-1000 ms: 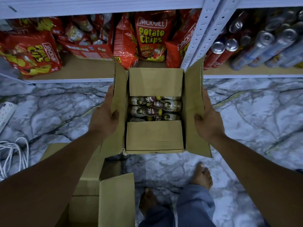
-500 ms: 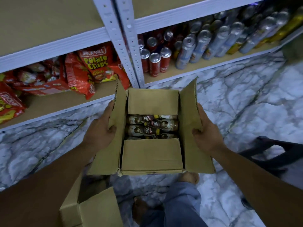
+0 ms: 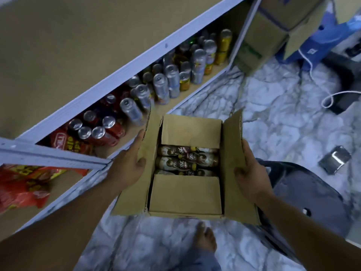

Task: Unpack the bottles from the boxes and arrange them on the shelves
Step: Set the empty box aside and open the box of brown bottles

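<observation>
Your left hand point(image 3: 130, 163) and right hand point(image 3: 252, 178) each clasp a side flap of the box point(image 3: 185, 194); bottles point(image 3: 187, 160) lie flat between your fingers point(image 3: 247, 153), long axes running hand to hand, equally near both

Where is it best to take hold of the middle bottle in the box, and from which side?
From above, through the gap between the flaps of the box. The bottle lies on its side, wedged between neighbours, so probably pinch across its exposed upper curve, mid-body.

bottles point(image 3: 187, 159) mostly hidden by flaps of box point(image 3: 185, 194), chip bags point(image 3: 21, 186) cut by edge
</observation>
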The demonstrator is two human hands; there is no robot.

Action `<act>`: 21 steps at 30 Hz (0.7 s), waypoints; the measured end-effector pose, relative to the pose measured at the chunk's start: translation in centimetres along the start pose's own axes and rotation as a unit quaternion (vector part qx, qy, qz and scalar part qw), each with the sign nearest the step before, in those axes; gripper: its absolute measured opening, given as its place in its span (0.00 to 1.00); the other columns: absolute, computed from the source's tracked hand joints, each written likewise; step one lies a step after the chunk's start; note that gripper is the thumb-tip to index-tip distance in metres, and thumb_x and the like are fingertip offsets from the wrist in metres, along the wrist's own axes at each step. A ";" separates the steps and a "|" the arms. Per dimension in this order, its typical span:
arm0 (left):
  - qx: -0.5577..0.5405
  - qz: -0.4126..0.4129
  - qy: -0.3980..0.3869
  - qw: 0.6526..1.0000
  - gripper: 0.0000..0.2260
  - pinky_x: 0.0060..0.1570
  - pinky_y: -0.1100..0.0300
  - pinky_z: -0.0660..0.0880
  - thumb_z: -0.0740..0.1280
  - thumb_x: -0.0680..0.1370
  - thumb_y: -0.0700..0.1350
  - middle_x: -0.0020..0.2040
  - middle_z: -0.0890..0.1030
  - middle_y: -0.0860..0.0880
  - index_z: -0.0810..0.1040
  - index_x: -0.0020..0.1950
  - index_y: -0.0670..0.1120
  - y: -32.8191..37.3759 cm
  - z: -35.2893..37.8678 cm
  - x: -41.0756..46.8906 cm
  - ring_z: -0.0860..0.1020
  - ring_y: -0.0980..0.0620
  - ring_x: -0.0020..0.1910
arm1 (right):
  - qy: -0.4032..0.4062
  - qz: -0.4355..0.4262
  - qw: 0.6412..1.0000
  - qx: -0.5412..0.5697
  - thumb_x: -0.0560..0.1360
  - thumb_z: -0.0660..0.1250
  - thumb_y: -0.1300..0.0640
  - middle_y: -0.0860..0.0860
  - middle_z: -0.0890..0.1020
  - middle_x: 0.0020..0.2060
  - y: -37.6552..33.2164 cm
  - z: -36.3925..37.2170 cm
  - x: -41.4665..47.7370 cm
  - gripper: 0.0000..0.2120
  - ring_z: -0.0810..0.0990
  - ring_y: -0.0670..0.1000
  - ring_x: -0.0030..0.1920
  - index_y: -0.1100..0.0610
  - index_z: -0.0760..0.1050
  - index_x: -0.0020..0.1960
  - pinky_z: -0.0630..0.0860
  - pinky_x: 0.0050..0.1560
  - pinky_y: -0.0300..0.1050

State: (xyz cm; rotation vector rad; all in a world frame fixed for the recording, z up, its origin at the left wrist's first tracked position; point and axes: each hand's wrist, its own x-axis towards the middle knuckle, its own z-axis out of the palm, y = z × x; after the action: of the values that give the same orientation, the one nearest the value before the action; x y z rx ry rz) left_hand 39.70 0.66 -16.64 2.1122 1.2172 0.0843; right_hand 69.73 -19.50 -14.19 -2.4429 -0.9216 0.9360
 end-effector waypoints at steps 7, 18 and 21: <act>0.045 0.065 -0.043 0.996 0.42 0.33 0.43 0.78 0.65 0.80 0.42 0.56 0.81 0.34 0.41 0.80 0.68 7.1 0.5 10.5 0.74 0.46 0.27 | 0.067 0.081 0.993 0.059 0.78 0.61 0.67 0.55 0.80 0.33 2.2 -4.1 2.7 0.45 0.77 0.57 0.29 0.35 0.40 0.80 0.66 0.24 0.46; 0.089 0.154 -0.133 0.975 0.39 0.37 0.42 0.79 0.64 0.81 0.42 0.48 0.80 0.31 0.44 0.82 0.65 9.5 3.8 21.1 0.77 0.39 0.32 | 0.182 0.176 0.958 0.131 0.77 0.60 0.66 0.60 0.81 0.42 3.0 -0.4 4.4 0.46 0.78 0.59 0.33 0.31 0.41 0.79 0.79 0.34 0.61; 0.094 0.171 -0.154 0.969 0.40 0.38 0.40 0.80 0.64 0.81 0.42 0.58 0.79 0.32 0.42 0.79 0.69 8.4 5.0 23.1 0.78 0.36 0.34 | 0.200 0.201 0.950 0.127 0.75 0.61 0.66 0.57 0.80 0.37 2.8 1.6 4.7 0.46 0.77 0.58 0.30 0.35 0.43 0.81 0.77 0.30 0.58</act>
State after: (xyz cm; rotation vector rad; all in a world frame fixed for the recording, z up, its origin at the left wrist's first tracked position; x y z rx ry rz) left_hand 60.69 13.42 -21.71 2.3753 0.6955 -0.2064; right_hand 72.47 -18.13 -18.96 -2.4949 -0.1546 0.5900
